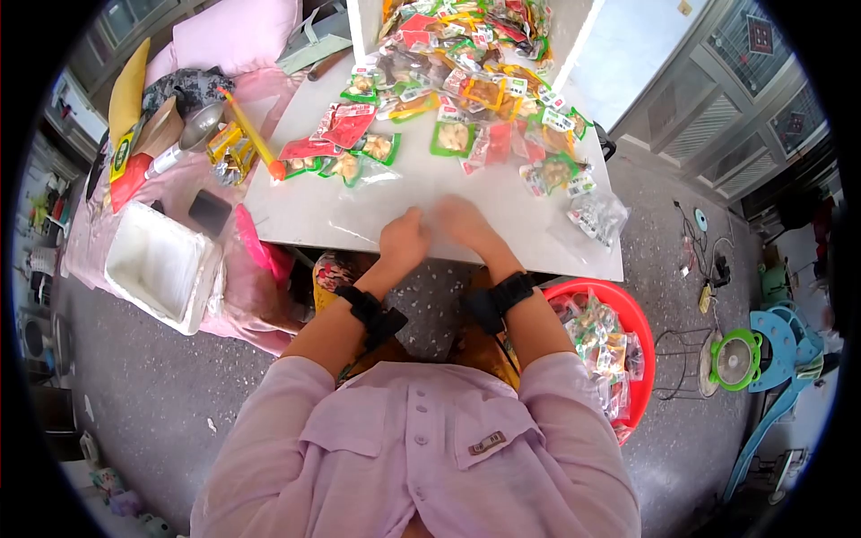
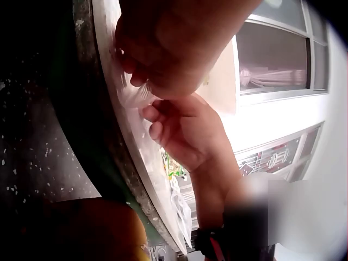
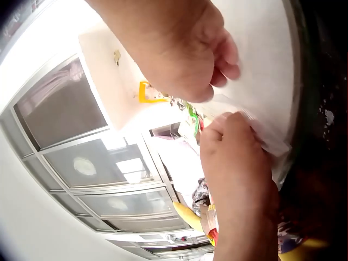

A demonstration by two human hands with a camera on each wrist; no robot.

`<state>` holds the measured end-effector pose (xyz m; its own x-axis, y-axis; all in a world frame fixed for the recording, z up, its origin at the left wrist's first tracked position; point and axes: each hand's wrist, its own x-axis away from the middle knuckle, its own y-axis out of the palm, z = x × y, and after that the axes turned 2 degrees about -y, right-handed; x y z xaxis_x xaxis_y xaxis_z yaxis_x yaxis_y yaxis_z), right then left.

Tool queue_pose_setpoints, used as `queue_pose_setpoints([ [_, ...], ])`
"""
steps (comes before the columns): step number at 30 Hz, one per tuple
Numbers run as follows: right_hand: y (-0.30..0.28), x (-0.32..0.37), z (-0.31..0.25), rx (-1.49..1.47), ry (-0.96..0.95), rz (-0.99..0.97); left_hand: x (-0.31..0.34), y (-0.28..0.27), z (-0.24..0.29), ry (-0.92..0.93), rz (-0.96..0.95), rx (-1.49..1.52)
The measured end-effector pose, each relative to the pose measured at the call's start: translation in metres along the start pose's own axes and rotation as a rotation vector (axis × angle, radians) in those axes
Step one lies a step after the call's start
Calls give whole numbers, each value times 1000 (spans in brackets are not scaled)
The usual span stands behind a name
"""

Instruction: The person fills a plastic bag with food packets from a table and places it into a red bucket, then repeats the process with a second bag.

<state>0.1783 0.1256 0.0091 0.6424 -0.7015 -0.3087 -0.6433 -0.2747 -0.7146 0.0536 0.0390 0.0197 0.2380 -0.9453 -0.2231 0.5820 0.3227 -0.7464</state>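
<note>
Close together over the front part of the table [image 1: 314, 211], my left hand [image 1: 405, 240] and right hand [image 1: 459, 222] meet with curled fingers. Between them is a clear plastic bag [image 3: 267, 136], thin and nearly invisible in the head view. In the right wrist view my left hand pinches it at the top, and its loose end trails toward the table edge. The left wrist view shows the same plastic [image 2: 138, 98] stretched between the fingertips of both hands. My right fingers pinch it too, partly hidden behind the thumb side of the hand.
A heap of packaged snacks [image 1: 480, 90] spills from a white box at the back. Loose packets [image 1: 345, 125] lie left of it, and clear bags [image 1: 596, 220] at the right edge. Below right stands a red basin [image 1: 639, 323] of packets; a white foam box [image 1: 161, 264] is at left.
</note>
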Motion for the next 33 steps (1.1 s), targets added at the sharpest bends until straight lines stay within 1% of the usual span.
queue_pose_setpoints([
  [3,-33,-9,-5,446,34,330,-6,5,-1,7,14,-66],
  [6,-58,-27,9,790,-22,345,-5,11,0,49,32,-131],
  [9,-64,-41,29,958,64,233,-7,14,4,60,20,-194],
  [12,-68,-49,39,889,173,12,-7,12,5,39,-8,-223],
  [15,-73,-53,38,830,205,11,-7,6,10,37,-29,-228],
  [17,-74,-50,46,658,174,123,-7,5,12,24,-58,-233],
  [18,-76,-48,46,573,160,177,-7,5,12,34,-43,-235],
  [21,-81,-33,45,389,-53,544,-6,8,11,63,-11,-246],
  [24,-89,1,23,-172,150,655,-6,12,8,75,0,-262],
  [25,-89,14,18,-235,204,650,-6,14,8,68,5,-260],
  [28,-87,44,-16,-984,514,668,-7,14,9,50,-9,-264],
  [31,-81,68,-24,-1203,530,696,-6,17,8,35,-1,-250],
  [33,-76,79,-21,-1239,509,679,-6,18,9,18,5,-234],
])
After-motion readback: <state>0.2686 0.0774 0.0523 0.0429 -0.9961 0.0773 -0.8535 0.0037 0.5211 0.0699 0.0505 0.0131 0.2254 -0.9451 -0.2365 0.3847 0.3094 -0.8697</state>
